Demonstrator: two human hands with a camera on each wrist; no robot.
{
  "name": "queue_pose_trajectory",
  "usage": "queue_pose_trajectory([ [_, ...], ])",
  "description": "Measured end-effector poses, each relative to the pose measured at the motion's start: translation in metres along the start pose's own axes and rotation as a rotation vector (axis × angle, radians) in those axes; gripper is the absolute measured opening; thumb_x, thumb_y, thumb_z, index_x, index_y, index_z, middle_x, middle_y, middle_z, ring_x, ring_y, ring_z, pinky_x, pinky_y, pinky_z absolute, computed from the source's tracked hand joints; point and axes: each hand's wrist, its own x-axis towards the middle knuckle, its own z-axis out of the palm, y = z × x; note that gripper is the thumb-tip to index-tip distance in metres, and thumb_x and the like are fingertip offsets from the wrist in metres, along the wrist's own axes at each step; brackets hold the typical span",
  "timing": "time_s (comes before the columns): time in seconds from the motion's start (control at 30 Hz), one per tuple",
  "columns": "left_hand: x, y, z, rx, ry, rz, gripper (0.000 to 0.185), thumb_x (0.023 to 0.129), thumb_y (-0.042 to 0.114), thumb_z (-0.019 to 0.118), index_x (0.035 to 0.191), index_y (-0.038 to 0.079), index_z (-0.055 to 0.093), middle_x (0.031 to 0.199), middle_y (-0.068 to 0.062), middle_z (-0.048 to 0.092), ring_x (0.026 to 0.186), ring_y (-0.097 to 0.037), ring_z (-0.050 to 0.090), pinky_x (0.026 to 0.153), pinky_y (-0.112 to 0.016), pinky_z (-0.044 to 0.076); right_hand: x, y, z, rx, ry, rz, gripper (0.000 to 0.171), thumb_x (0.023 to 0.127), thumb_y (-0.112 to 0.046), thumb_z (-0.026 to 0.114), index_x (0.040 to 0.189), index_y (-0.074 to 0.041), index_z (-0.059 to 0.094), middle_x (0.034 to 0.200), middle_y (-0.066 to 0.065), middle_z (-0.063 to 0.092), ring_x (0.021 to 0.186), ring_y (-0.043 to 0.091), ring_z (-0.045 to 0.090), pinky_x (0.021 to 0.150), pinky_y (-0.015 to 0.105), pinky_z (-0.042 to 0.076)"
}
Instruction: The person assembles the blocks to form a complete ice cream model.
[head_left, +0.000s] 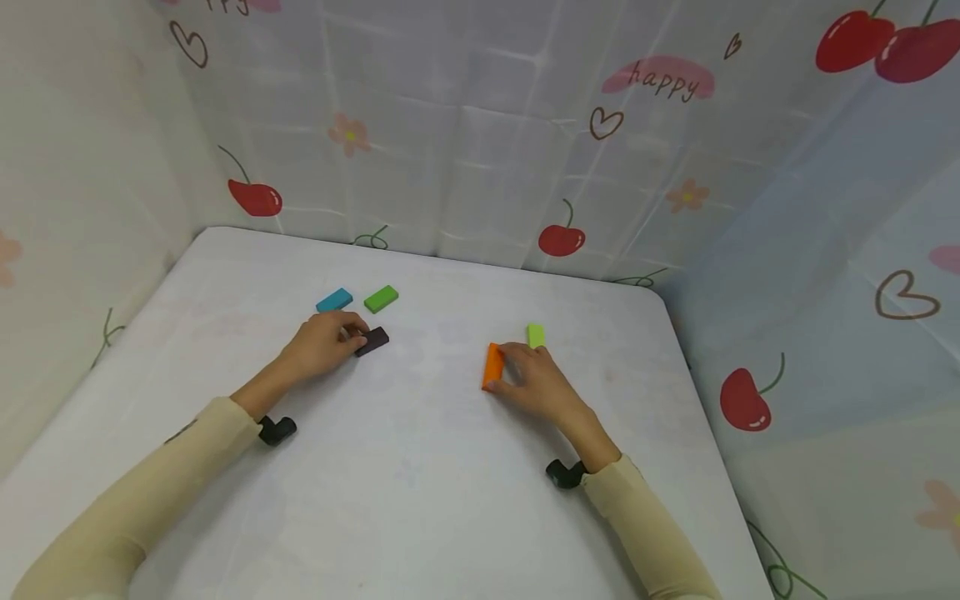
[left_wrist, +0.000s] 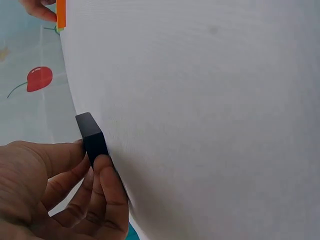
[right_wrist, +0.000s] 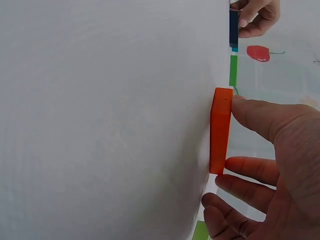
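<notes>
Two small blocks are in your hands on the table. Your left hand pinches the dark block, left of middle; its long side runs left to right. Your right hand pinches the orange block, on edge, pointing near to far. Both look hard, light and smooth, so hold the long sides.

Left hand pinches dark block; right hand orange block.
</notes>
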Motion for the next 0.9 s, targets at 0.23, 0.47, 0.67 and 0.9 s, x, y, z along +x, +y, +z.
queue_pose_trajectory([
  [0.23, 0.007, 0.008, 0.007, -0.017, -0.023, 0.023, 0.023, 0.105, 0.017, 0.070, 0.124, 0.007, 0.075, 0.113, -0.014, 0.077, 0.099, -0.029, 0.074, 0.083, -0.043, 0.060, -0.001, -0.009, 0.006, -0.011, -0.023, -0.019, 0.075, 0.096, -0.048, 0.079, 0.156, -0.010, 0.055, 0.157, 0.009, 0.061, 0.149, 0.029, 0.053, 0.127, 0.050, 0.038],
  [0.47, 0.013, 0.016, 0.014, -0.019, -0.038, 0.029, 0.021, 0.105, 0.018, 0.069, 0.123, 0.009, 0.076, 0.114, -0.012, 0.077, 0.101, -0.027, 0.073, 0.086, -0.043, 0.061, -0.003, -0.017, 0.010, -0.019, -0.041, -0.046, 0.074, 0.097, -0.050, 0.078, 0.157, -0.012, 0.054, 0.158, 0.007, 0.059, 0.148, 0.030, 0.051, 0.125, 0.049, 0.040],
  [0.67, 0.018, 0.024, 0.019, -0.020, -0.045, 0.041, 0.020, 0.105, 0.018, 0.069, 0.122, 0.010, 0.076, 0.113, -0.011, 0.077, 0.101, -0.027, 0.073, 0.086, -0.043, 0.060, -0.005, -0.025, 0.012, -0.009, -0.048, -0.060, 0.073, 0.097, -0.049, 0.079, 0.156, -0.014, 0.055, 0.159, 0.006, 0.059, 0.143, 0.031, 0.051, 0.120, 0.047, 0.045],
  [0.9, 0.029, 0.033, 0.024, -0.027, -0.069, 0.049, 0.017, 0.104, 0.018, 0.071, 0.120, 0.013, 0.076, 0.112, -0.009, 0.078, 0.102, -0.027, 0.073, 0.086, -0.042, 0.058, -0.006, -0.030, 0.014, -0.029, -0.055, -0.075, 0.072, 0.096, -0.050, 0.079, 0.155, -0.015, 0.056, 0.157, 0.005, 0.060, 0.131, 0.027, 0.051, 0.113, 0.043, 0.049],
])
